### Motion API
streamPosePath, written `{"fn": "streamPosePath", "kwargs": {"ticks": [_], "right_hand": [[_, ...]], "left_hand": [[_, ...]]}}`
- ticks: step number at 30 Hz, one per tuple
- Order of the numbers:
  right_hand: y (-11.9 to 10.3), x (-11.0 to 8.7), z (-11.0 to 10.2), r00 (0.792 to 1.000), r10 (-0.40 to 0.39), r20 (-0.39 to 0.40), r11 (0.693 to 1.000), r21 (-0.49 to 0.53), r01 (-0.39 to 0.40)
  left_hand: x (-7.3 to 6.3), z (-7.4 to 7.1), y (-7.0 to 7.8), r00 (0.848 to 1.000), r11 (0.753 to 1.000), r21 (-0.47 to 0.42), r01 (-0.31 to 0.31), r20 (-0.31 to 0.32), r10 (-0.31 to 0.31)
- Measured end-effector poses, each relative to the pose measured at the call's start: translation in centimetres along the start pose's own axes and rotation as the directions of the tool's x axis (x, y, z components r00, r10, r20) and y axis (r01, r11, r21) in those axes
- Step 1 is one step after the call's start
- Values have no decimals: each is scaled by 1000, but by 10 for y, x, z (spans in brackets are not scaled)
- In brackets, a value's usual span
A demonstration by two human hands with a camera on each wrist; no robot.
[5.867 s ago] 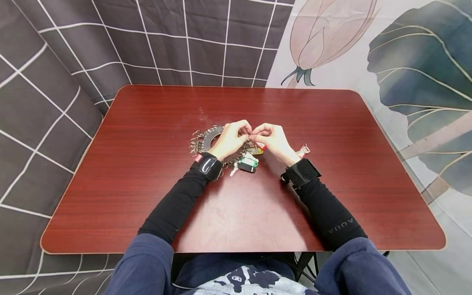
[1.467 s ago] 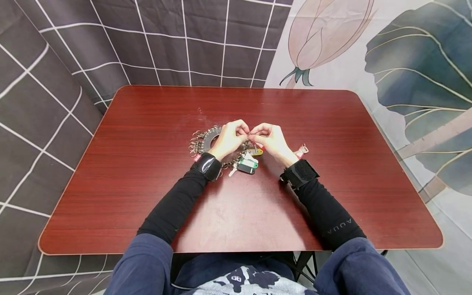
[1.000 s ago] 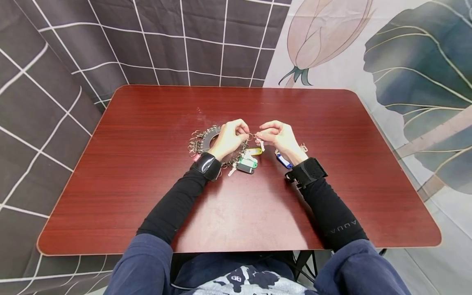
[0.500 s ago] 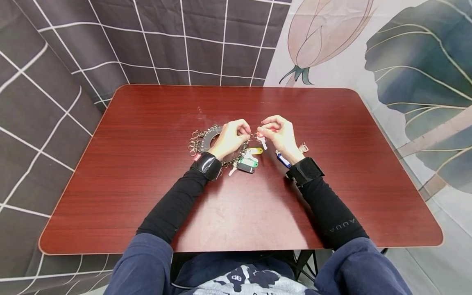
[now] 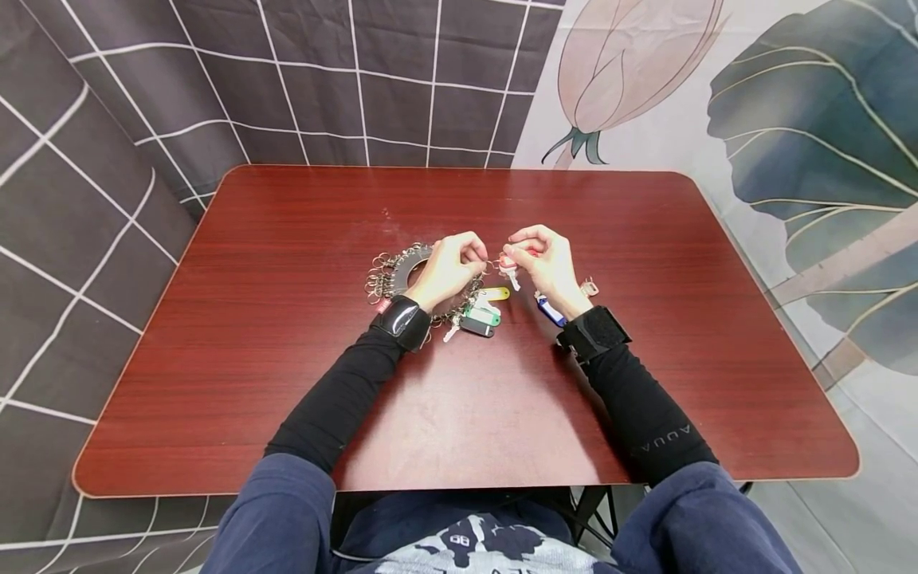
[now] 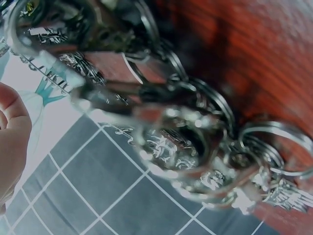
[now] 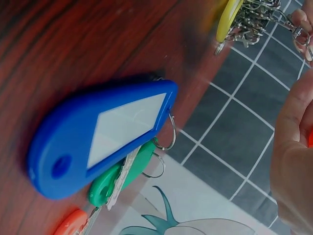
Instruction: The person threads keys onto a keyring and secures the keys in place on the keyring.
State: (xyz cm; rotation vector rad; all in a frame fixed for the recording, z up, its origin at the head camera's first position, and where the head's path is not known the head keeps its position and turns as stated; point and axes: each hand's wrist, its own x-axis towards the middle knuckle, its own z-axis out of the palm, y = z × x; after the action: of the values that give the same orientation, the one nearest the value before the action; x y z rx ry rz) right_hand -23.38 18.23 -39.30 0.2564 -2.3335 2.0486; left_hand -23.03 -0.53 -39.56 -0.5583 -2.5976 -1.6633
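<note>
My left hand (image 5: 450,269) pinches a small metal clasp (image 7: 297,33) with a key ring, at the right side of a grey ring-shaped holder (image 5: 403,275). Many clasps and key rings hang round that holder, seen up close as metal rings (image 6: 281,132) in the left wrist view. A short gap to the right, my right hand (image 5: 547,261) holds a red key tag (image 5: 507,261) between thumb and fingers. A silver key (image 5: 512,277) dangles below it. The fingers cover part of the red tag.
Beside the holder lie yellow (image 5: 496,293), green (image 5: 486,316) and black key tags (image 5: 476,327), with a key. Under my right wrist rest a blue key tag (image 7: 122,127), a green tag (image 7: 105,186) and an orange tag (image 7: 72,223) on the red-brown table (image 5: 287,383).
My right hand has drawn away to the right with the red tag and key, leaving a gap between the hands. The blue tag has come into sight. My left hand has stayed put.
</note>
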Motion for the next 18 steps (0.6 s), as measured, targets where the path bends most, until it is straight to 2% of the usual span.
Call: {"fn": "streamPosePath", "kwargs": {"ticks": [7,9,11,13,15,17,18], "right_hand": [[-1,1,-1,1000,11,18,1000,8,-11],[-1,1,-3,999,15,32,1000,-28,-15],[0,2,-6,999,14,51,993,-118,-8],[1,1,-8,996,9,88,964,-267,15],[4,1,-9,991,9,137,910,-412,49],[6,-1,-9,981,26,193,863,-499,75],[8,-2,-8,975,37,220,850,-520,85]], "left_hand": [[1,0,0,1000,1000,11,3,13,-3],[2,-1,-1,999,999,42,-2,44,0],[2,-2,0,996,996,89,-10,93,2],[4,-2,1,988,987,157,-30,152,6],[7,-2,3,978,967,247,-62,207,9],[11,0,4,972,930,357,-85,236,-1],[13,2,5,970,905,416,-91,243,-14]]}}
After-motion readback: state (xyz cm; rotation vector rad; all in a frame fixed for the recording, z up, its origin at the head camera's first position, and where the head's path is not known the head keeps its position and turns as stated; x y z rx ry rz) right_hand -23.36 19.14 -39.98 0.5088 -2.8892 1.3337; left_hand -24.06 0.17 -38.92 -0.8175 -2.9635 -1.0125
